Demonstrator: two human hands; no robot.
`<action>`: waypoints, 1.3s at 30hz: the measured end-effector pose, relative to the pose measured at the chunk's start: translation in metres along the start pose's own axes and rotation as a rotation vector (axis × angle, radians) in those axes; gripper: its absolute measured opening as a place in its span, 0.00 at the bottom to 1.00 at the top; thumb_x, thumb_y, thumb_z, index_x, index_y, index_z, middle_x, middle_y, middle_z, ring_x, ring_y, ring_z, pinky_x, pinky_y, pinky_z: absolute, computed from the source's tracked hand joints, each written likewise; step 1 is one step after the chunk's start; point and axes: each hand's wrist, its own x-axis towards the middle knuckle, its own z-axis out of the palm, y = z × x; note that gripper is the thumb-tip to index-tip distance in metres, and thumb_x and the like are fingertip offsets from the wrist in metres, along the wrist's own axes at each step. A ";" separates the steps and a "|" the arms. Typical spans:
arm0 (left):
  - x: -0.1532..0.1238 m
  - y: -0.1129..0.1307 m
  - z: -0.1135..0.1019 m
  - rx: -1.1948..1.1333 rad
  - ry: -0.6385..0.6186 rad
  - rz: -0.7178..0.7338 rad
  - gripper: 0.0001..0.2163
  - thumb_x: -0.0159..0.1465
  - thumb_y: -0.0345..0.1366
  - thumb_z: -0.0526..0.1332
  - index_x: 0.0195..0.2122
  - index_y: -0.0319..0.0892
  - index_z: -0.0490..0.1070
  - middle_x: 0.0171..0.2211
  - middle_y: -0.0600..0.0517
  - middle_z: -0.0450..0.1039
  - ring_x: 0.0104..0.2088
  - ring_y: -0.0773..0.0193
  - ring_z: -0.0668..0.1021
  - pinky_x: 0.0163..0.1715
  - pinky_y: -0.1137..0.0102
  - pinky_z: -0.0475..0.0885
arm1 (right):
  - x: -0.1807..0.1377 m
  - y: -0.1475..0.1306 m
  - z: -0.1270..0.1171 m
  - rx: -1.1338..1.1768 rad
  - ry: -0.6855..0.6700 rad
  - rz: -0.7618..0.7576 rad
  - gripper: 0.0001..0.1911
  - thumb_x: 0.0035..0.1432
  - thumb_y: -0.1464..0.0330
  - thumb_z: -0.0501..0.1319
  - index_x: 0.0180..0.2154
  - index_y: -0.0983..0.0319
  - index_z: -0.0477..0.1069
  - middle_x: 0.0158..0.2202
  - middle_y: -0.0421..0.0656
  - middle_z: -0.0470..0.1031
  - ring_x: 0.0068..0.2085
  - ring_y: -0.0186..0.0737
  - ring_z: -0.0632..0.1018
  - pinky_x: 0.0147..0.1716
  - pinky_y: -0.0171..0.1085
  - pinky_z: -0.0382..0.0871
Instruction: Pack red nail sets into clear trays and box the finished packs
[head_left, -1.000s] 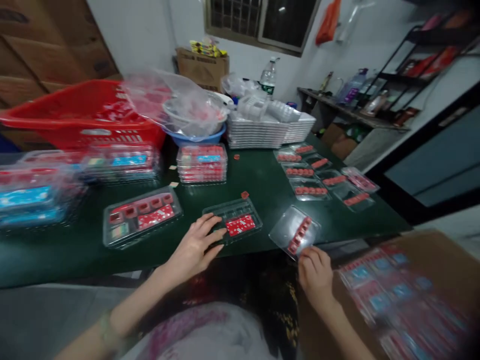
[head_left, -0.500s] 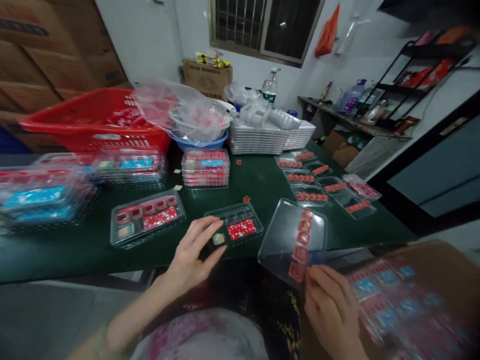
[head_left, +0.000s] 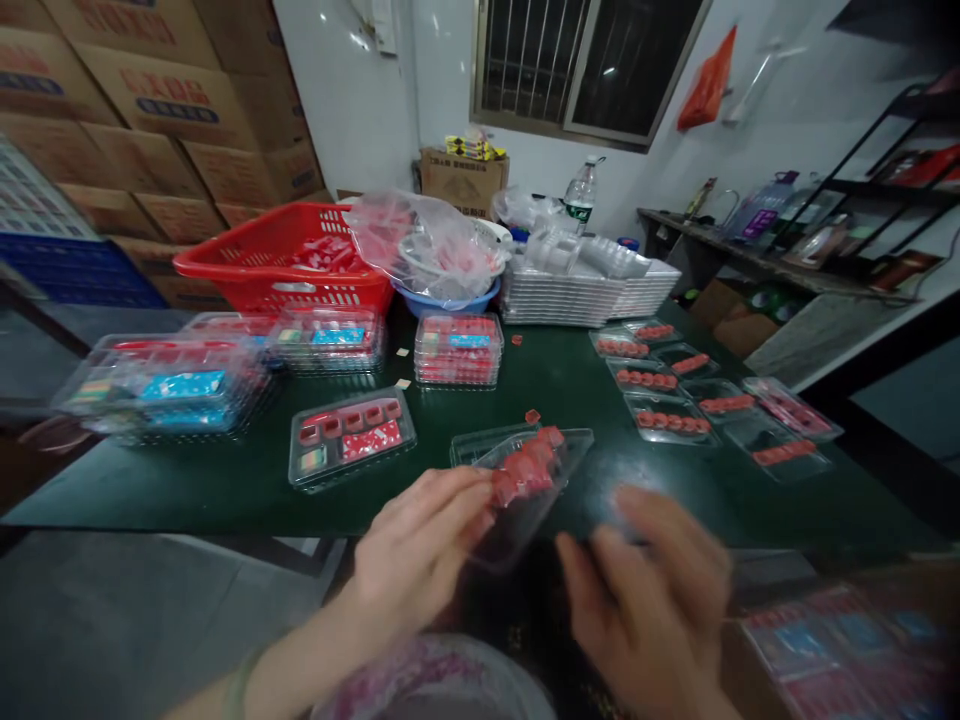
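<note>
My left hand (head_left: pixel 431 540) grips the left edge of a clear plastic lid (head_left: pixel 514 525), which is tilted up. A row of red square pieces (head_left: pixel 531 465) lies along the lid, beside my fingertips. Partly hidden behind the lid is a clear plastic tray (head_left: pixel 466 447) on the table. To the right, my right hand (head_left: pixel 649 590) is blurred, its fingers spread and apart from the lid. Left of my left hand sits a filled tray (head_left: pixel 352 437) with red square pieces, a red patterned packet and a pale stack.
Filled clear boxes (head_left: pixel 169 390) stand stacked at the left, with another stack (head_left: pixel 459 350) at centre. Behind are a red basket (head_left: pixel 285 270) and stacked empty trays (head_left: pixel 559 288). Lids with red rows (head_left: pixel 671 425) lie at the right. Small loose red piece (head_left: pixel 532 416) near the tray.
The lid with the red row has moved left from my right hand to my left hand and now tilts over the tray. My right hand has come away from it. The view has shifted left.
</note>
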 end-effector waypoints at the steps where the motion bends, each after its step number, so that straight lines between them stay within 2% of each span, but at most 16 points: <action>1: -0.002 -0.002 0.001 -0.027 0.045 -0.103 0.15 0.58 0.25 0.59 0.46 0.46 0.69 0.42 0.51 0.74 0.41 0.63 0.76 0.44 0.69 0.71 | 0.000 0.009 0.004 0.022 0.041 0.141 0.28 0.51 0.71 0.61 0.54 0.55 0.59 0.53 0.48 0.62 0.52 0.51 0.67 0.46 0.49 0.65; 3: -0.005 -0.005 0.007 -0.202 0.117 -0.353 0.14 0.58 0.29 0.60 0.45 0.46 0.69 0.42 0.52 0.74 0.40 0.63 0.76 0.43 0.69 0.72 | -0.002 0.027 0.018 0.152 0.040 0.407 0.31 0.53 0.70 0.59 0.58 0.58 0.52 0.55 0.52 0.60 0.54 0.51 0.65 0.47 0.50 0.65; 5: -0.007 -0.007 0.016 -0.471 0.162 -0.594 0.14 0.57 0.33 0.62 0.46 0.45 0.69 0.39 0.52 0.75 0.36 0.63 0.77 0.37 0.70 0.74 | -0.005 0.041 0.036 0.374 -0.072 0.598 0.28 0.57 0.68 0.55 0.58 0.60 0.51 0.52 0.52 0.63 0.51 0.47 0.69 0.45 0.46 0.67; 7: -0.006 -0.012 0.029 -0.686 0.174 -0.758 0.15 0.57 0.36 0.62 0.46 0.43 0.68 0.34 0.52 0.75 0.30 0.65 0.77 0.32 0.70 0.75 | -0.009 0.051 0.058 0.546 -0.192 0.700 0.23 0.60 0.66 0.52 0.57 0.60 0.55 0.47 0.49 0.68 0.44 0.41 0.73 0.41 0.41 0.69; 9: -0.003 -0.020 0.042 -0.729 0.163 -0.837 0.16 0.57 0.39 0.62 0.45 0.41 0.67 0.30 0.53 0.74 0.27 0.67 0.76 0.29 0.71 0.73 | -0.014 0.058 0.079 0.594 -0.249 0.747 0.21 0.60 0.64 0.51 0.55 0.61 0.58 0.42 0.46 0.71 0.38 0.37 0.74 0.38 0.38 0.69; 12: -0.001 -0.036 0.053 -0.426 0.054 -0.840 0.16 0.56 0.44 0.61 0.42 0.40 0.68 0.27 0.53 0.72 0.25 0.66 0.74 0.26 0.72 0.70 | -0.020 0.072 0.104 0.538 -0.328 0.755 0.21 0.59 0.62 0.51 0.53 0.64 0.62 0.36 0.46 0.72 0.33 0.37 0.73 0.34 0.37 0.69; 15: -0.003 -0.051 0.057 0.046 -0.137 -0.734 0.18 0.57 0.49 0.57 0.40 0.40 0.69 0.26 0.52 0.70 0.28 0.61 0.74 0.27 0.69 0.68 | -0.023 0.085 0.116 0.414 -0.470 0.720 0.21 0.58 0.62 0.52 0.49 0.68 0.66 0.33 0.48 0.73 0.32 0.40 0.74 0.33 0.39 0.68; 17: -0.006 -0.058 0.060 0.275 -0.199 -0.648 0.19 0.58 0.50 0.54 0.39 0.39 0.70 0.28 0.49 0.70 0.32 0.58 0.74 0.30 0.66 0.67 | -0.023 0.089 0.118 0.285 -0.557 0.683 0.20 0.57 0.63 0.52 0.48 0.68 0.67 0.33 0.49 0.73 0.32 0.41 0.74 0.33 0.39 0.67; 20: -0.009 -0.066 0.065 0.447 -0.229 -0.564 0.20 0.59 0.51 0.52 0.36 0.37 0.70 0.29 0.46 0.69 0.33 0.55 0.72 0.31 0.65 0.66 | -0.019 0.086 0.117 0.063 -0.638 0.635 0.17 0.57 0.64 0.52 0.45 0.65 0.69 0.34 0.50 0.72 0.34 0.44 0.73 0.32 0.40 0.65; 22: -0.009 -0.069 0.068 0.492 -0.231 -0.544 0.21 0.59 0.52 0.52 0.36 0.37 0.70 0.29 0.45 0.69 0.33 0.55 0.72 0.31 0.64 0.66 | -0.017 0.084 0.116 -0.042 -0.645 0.608 0.15 0.57 0.64 0.52 0.43 0.63 0.70 0.34 0.50 0.72 0.36 0.46 0.73 0.31 0.40 0.64; 26: -0.005 -0.073 0.072 0.492 -0.222 -0.524 0.21 0.58 0.51 0.53 0.38 0.37 0.69 0.29 0.46 0.69 0.32 0.55 0.71 0.31 0.64 0.66 | -0.016 0.088 0.117 -0.034 -0.627 0.571 0.14 0.56 0.67 0.53 0.42 0.63 0.70 0.34 0.48 0.71 0.36 0.44 0.71 0.32 0.39 0.63; 30: 0.000 -0.070 0.072 0.369 -0.186 -0.548 0.20 0.58 0.50 0.55 0.39 0.36 0.70 0.28 0.47 0.69 0.32 0.57 0.72 0.31 0.66 0.66 | -0.018 0.103 0.118 0.074 -0.618 0.624 0.14 0.56 0.67 0.52 0.42 0.63 0.71 0.33 0.46 0.72 0.31 0.40 0.71 0.32 0.38 0.64; 33: 0.008 -0.063 0.068 0.120 -0.080 -0.655 0.18 0.57 0.47 0.58 0.40 0.37 0.70 0.24 0.51 0.68 0.27 0.63 0.71 0.28 0.69 0.66 | -0.013 0.111 0.118 0.195 -0.575 0.650 0.14 0.55 0.66 0.54 0.41 0.63 0.72 0.31 0.45 0.73 0.30 0.38 0.72 0.31 0.37 0.64; 37: 0.022 -0.056 0.054 -0.322 0.025 -0.762 0.13 0.56 0.44 0.61 0.33 0.38 0.72 0.23 0.54 0.69 0.23 0.68 0.70 0.23 0.74 0.65 | 0.003 0.107 0.113 0.421 -0.457 0.692 0.16 0.54 0.64 0.56 0.42 0.66 0.72 0.32 0.46 0.74 0.31 0.38 0.73 0.31 0.37 0.67; 39: 0.027 -0.056 0.041 -0.384 0.073 -0.754 0.11 0.55 0.42 0.62 0.30 0.38 0.73 0.23 0.53 0.70 0.24 0.69 0.71 0.23 0.75 0.65 | 0.013 0.103 0.109 0.554 -0.437 0.741 0.17 0.55 0.63 0.56 0.43 0.66 0.71 0.32 0.46 0.74 0.30 0.36 0.73 0.30 0.36 0.67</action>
